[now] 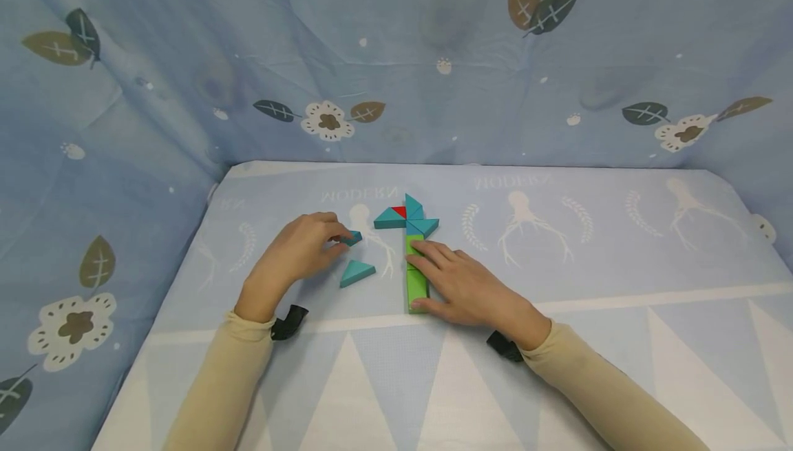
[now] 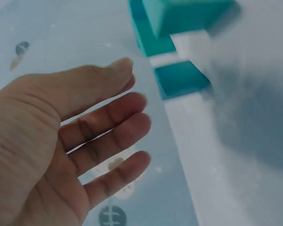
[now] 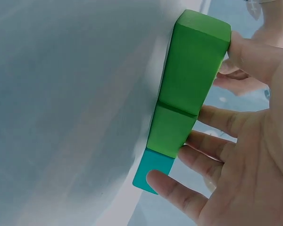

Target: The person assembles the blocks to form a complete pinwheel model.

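Observation:
A column of green blocks (image 1: 417, 290) lies on the cloth-covered table, with teal triangular blocks (image 1: 424, 227) and a small red triangle (image 1: 400, 211) fanned around its far end. My right hand (image 1: 464, 286) touches the column's right side with nearly straight fingers; its thumb rests by the near end. In the right wrist view a teal block (image 3: 148, 174) continues the green row under one fingertip. My left hand (image 1: 303, 248) hovers left of the pinwheel, fingers loosely bent beside a small teal block (image 1: 354, 237). Its fingertips stand apart from the teal blocks (image 2: 181, 79) in the left wrist view.
A loose teal triangular block (image 1: 357, 272) lies just below the left hand, left of the column. Patterned blue cloth (image 1: 396, 58) rises behind the table and along its left side. A black strap (image 1: 288, 322) shows at the left wrist.

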`<state>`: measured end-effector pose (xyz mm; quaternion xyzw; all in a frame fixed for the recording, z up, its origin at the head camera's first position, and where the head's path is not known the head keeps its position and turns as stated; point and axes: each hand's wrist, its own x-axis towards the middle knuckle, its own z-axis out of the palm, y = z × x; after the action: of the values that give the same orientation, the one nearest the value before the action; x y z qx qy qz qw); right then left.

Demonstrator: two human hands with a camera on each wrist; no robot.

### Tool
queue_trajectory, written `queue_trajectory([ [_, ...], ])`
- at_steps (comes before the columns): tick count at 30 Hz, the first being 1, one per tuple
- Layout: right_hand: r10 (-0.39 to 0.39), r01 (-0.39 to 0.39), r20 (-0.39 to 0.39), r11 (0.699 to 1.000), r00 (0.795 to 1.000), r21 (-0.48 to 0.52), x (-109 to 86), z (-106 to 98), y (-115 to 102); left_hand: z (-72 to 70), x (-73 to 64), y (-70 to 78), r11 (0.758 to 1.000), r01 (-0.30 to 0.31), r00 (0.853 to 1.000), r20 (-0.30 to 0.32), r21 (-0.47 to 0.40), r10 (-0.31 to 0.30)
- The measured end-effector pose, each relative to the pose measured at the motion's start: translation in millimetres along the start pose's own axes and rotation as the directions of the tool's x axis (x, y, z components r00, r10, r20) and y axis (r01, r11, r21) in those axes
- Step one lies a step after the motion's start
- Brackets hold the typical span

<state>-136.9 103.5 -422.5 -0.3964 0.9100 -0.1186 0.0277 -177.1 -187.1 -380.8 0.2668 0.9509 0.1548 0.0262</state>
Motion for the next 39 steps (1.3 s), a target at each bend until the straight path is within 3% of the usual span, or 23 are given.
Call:
queue_trajectory([
  [6,-0.007,0.007,-0.009,1.0,1.0,-0.002,0.1,1.4,0.9,4.5,1.7,-17.6,0.999,0.043,0.999,-0.003,-0.004,-0.043],
  [11,-0.011,0.011,-0.013,1.0,1.0,-0.001,-0.2,2.1,0.8,10.3,3.9,-22.7,0.998,0.047,0.999,0.016,-0.032,-0.047],
  [20,-0.01,0.01,-0.01,1.0,1.0,0.003,0.1,1.8,0.6,21.1,11.2,-11.3,0.999,0.001,1.0,-0.012,-0.049,-0.002],
  [29,-0.007,0.007,-0.006,1.0,1.0,0.003,0.8,0.1,1.4,33.8,17.0,-6.4,0.996,-0.087,0.993,-0.08,-0.025,0.084],
  [35,0.001,-0.001,0.005,1.0,1.0,0.014,0.9,-0.6,1.6,25.6,15.2,-1.7,0.997,-0.061,0.997,-0.059,-0.043,0.059],
  [39,0.013,-0.013,0.015,1.0,1.0,0.011,1.2,-0.7,1.4,15.6,11.8,4.3,0.996,-0.076,0.996,-0.042,-0.042,0.074],
])
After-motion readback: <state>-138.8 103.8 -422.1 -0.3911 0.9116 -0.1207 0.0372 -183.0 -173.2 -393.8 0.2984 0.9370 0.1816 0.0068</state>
